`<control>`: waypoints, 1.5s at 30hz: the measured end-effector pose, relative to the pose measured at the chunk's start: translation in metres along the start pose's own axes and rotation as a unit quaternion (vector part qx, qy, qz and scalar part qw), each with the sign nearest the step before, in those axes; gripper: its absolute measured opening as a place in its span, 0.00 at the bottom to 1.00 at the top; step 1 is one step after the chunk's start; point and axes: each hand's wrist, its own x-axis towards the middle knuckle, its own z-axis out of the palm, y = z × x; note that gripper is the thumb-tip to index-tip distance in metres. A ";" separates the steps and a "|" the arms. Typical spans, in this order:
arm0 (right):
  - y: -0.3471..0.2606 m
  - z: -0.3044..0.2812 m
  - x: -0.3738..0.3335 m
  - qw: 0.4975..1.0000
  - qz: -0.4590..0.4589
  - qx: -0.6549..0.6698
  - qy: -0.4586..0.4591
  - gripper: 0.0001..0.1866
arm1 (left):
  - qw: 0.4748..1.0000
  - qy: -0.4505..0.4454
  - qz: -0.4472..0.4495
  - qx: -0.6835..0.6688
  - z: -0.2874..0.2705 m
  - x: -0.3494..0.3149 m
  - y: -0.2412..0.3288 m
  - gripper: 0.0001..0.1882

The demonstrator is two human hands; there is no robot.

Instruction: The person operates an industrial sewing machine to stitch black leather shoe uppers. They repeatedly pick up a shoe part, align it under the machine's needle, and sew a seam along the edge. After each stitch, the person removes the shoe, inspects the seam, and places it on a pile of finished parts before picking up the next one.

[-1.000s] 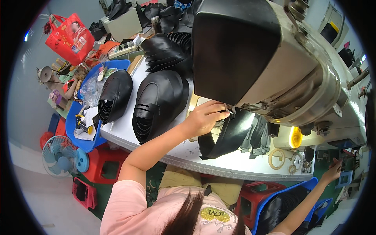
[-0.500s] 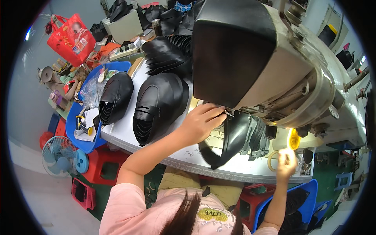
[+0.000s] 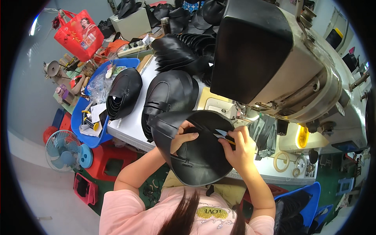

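Note:
A curved black leather shoe upper is held up over the table's front edge, tilted, with its opening toward me. My left hand grips it from the left; the thumb lies over the leather and some fingers are hidden behind it. My right hand is closed around small thread snips with pale blades and a yellow-and-black handle. The snips' blades point left, over the upper near its right edge. Whether they touch a thread is too small to make out. Just beyond is the sewing machine, above its bed.
Stacked black uppers stand on the white table, left of my work. Farther left are blue trays, a red stool and a fan. Grey strips and a tape roll lie right. A blue bin holds black pieces.
The upper has come out from under the machine toward me. My left hand has moved from the needle area onto it. My right hand has come left from beside the yellow oval and holds snips.

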 end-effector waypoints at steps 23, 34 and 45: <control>0.052 -0.022 -0.042 0.985 0.144 0.096 0.018 0.11 | 0.568 0.070 0.483 0.663 -0.119 0.025 0.020 0.03; 0.109 -0.016 -0.052 0.933 0.357 -0.049 -0.017 0.09 | 0.782 0.449 0.420 0.105 -0.227 0.019 0.021 0.13; 0.157 0.018 0.010 0.872 0.418 -0.181 -0.180 0.25 | 0.817 0.409 0.199 -0.355 -0.303 0.033 0.042 0.23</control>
